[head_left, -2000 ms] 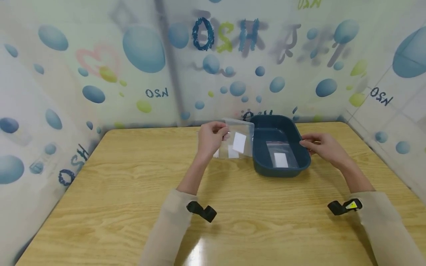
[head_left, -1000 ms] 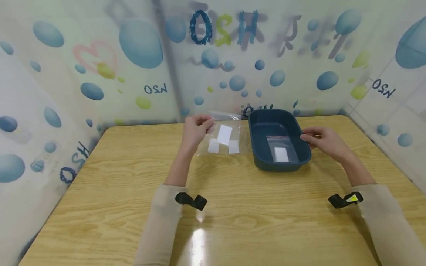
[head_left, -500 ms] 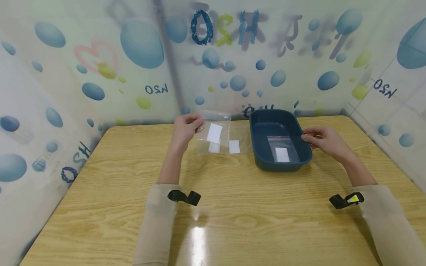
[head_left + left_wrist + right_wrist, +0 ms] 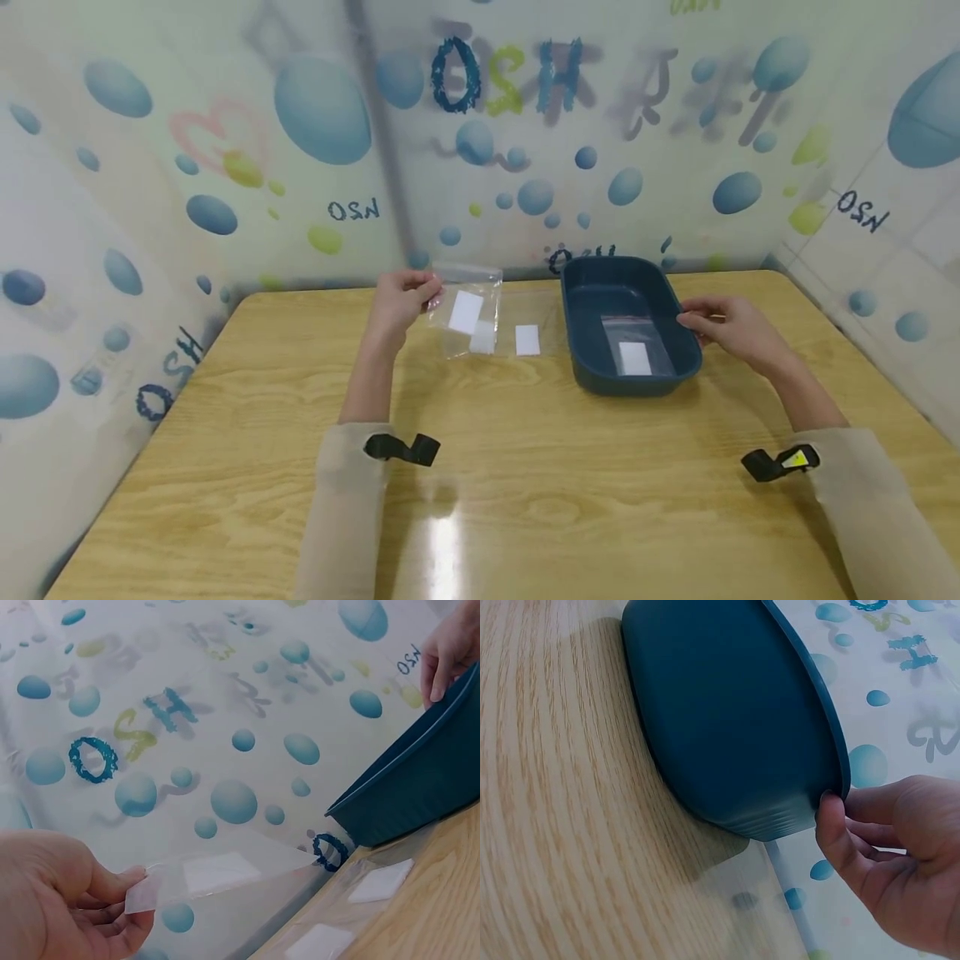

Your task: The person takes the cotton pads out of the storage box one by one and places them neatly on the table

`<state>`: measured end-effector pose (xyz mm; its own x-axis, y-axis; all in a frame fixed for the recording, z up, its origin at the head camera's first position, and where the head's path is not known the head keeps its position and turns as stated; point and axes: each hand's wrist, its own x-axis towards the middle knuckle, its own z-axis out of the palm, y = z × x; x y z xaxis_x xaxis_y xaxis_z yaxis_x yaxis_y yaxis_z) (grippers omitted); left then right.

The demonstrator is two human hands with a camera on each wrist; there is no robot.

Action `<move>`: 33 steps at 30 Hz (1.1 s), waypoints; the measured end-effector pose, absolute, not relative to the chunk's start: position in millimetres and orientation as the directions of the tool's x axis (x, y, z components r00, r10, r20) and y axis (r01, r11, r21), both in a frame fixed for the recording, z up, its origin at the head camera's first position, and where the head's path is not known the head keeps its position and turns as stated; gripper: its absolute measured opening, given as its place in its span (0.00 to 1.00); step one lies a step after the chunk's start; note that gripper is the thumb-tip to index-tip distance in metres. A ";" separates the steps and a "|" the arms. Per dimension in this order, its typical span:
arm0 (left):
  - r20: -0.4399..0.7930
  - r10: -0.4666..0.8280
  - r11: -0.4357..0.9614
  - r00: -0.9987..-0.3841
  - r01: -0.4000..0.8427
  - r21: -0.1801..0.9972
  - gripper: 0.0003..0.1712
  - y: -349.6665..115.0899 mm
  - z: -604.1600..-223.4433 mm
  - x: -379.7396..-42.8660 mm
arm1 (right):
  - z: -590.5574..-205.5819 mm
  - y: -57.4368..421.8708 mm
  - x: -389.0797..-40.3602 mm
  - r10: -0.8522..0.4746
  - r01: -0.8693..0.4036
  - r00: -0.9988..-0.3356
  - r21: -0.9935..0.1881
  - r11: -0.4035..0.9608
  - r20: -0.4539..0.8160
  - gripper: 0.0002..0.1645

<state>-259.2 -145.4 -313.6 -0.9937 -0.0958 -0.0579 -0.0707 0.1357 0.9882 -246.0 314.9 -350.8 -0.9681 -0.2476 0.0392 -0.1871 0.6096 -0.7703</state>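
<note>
Left of the blue tub (image 4: 624, 386), the left hand (image 4: 397, 303) pinches a clear bag (image 4: 467, 310) extending rightward; the right hand (image 4: 731, 327) grips the tub's rim.

The wooden table (image 4: 247, 417) shows glare (image 4: 444, 550); a wall (image 4: 277, 250) rises behind. The wall bears blue spots (image 4: 322, 110), lettering (image 4: 505, 80), a pink heart (image 4: 213, 131).

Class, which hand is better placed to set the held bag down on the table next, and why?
Probably the left hand: it pinches the held bag by its edge, right over the table. The right hand is across the blue bin, gripping its rim.
</note>
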 end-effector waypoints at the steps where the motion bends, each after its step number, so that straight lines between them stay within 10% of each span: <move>1: -0.060 -0.096 0.137 -0.994 -0.073 0.988 0.13 -146.5 -313.7 -259.3 | -351.1 315.0 -246.0 -0.248 -0.191 -0.968 -0.769 0.609 0.044 0.27; 33: -0.119 -0.136 0.187 -0.984 -0.144 0.972 0.22 -205.8 -326.6 -251.5 | -352.1 316.2 -246.3 -0.249 -0.172 -0.968 -0.776 0.607 0.020 0.30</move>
<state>-251.5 -205.8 -326.6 -0.9835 -0.1357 -0.1193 -0.1438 0.1873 0.9717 -246.3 316.2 -352.1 -0.9683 -0.2489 0.0195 -0.1717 0.6072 -0.7758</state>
